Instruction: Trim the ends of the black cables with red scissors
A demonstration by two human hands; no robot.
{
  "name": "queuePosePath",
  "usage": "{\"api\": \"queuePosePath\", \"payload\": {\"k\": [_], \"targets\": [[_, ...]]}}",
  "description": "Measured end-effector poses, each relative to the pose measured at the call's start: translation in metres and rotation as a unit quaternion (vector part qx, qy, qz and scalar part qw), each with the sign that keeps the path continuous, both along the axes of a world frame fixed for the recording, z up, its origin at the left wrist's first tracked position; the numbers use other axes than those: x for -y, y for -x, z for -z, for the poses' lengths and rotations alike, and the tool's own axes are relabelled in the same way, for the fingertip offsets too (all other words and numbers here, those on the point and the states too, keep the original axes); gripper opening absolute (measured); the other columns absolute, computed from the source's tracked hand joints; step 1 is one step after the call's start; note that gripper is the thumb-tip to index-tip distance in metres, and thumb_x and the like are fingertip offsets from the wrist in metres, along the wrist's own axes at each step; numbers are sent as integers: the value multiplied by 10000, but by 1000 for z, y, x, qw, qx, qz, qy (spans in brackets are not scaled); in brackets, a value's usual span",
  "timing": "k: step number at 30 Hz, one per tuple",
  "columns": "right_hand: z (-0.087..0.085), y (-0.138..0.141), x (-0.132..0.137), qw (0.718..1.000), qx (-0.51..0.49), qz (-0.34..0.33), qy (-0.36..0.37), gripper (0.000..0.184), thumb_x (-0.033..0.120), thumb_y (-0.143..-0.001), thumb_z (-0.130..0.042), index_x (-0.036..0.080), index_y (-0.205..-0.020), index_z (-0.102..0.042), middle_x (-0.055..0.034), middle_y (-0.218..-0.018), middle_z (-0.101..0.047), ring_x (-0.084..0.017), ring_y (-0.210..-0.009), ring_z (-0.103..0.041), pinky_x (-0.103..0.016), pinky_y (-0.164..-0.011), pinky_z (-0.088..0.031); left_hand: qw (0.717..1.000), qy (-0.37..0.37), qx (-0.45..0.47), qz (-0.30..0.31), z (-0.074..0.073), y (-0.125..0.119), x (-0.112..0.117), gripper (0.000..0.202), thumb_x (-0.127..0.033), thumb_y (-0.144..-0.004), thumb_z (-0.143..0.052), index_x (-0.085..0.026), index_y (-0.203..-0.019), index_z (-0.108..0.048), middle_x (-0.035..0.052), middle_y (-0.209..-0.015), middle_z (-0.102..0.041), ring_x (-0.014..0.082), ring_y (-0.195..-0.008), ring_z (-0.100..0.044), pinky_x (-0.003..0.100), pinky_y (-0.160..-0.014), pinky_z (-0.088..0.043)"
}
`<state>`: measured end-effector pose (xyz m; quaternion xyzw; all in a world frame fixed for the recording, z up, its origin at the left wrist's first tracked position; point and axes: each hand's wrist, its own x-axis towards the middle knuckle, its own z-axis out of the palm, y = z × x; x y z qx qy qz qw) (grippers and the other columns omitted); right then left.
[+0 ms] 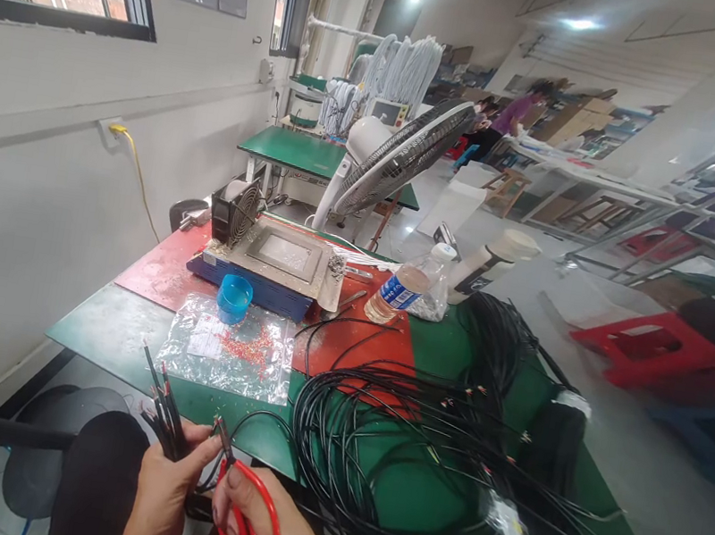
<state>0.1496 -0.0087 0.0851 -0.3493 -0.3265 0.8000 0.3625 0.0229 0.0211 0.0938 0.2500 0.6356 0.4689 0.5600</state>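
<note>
Several black cables (166,411) stand up out of my left hand (171,478), which is closed round them, their stripped ends fanned out above the fingers. Close beside it, my right hand (265,511) grips red-handled scissors (254,513). The scissor blades point up and left, by the tip of one cable at my left thumb. Beyond my hands lies a clear plastic bag (180,357) with small red and yellow wire scraps (248,348) on it. A large coil of black cable (329,444) spreads over the green table (119,316) to the right.
A blue cup (234,298) stands before a blue heating unit (260,279) with a small fan (235,212). A bottle of liquid (398,292) is near a white spray can (490,266). A large fan (406,158) rises behind; people work at the far right.
</note>
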Motion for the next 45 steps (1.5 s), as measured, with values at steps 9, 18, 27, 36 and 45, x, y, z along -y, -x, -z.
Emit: {"api": "queuePosePath", "payload": {"k": [9, 18, 27, 36, 45], "targets": [[-8, -1, 0, 999, 30, 17, 5, 574, 660, -744, -525, 103, -613, -558, 72, -395, -394, -18, -291, -354, -147, -310, -209, 1000, -9, -15, 3, 3, 2, 1, 319, -350, -465, -814, -140, -665, -679, -13, -545, -583, 124, -486, -482, 267, -459, -355], [-11, 3, 0, 999, 7, 23, 29, 551, 623, -740, -564, 93, -589, -572, 67, -382, -391, -26, -289, -351, -146, -289, -218, 999, -30, 18, -6, 6, 0, 0, 252, -306, -520, -795, -164, -645, -628, -44, -553, -515, 104, -522, -454, 247, -474, -338], [-2, 2, -4, 1000, -12, -21, 6, 558, 622, -743, -564, 116, -507, -539, 62, -320, -383, -34, -263, -349, -150, -297, -245, 999, -21, 36, -19, 16, 1, 0, 280, -317, -544, -786, -173, -692, -598, -49, -693, -533, 91, -629, -492, 222, -573, -385], [-8, -1, -3, 995, 60, -20, -77, 600, 665, -764, -481, 151, -452, -479, 62, -310, -319, -36, -283, -284, -179, -322, -179, 996, -8, 84, -24, 9, -1, -1, 305, -301, -488, -808, -141, -670, -622, -34, -552, -536, 96, -485, -449, 236, -456, -341], [-11, -20, -10, 777, 484, 58, -398, 364, 451, -828, -503, 174, -597, -458, 14, -608, -464, -105, -562, -387, -232, -504, -236, 993, 21, 116, 2, 14, 1, -1, 321, -305, -490, -811, -148, -674, -600, -87, -470, -405, 48, -416, -298, 211, -401, -221]]}}
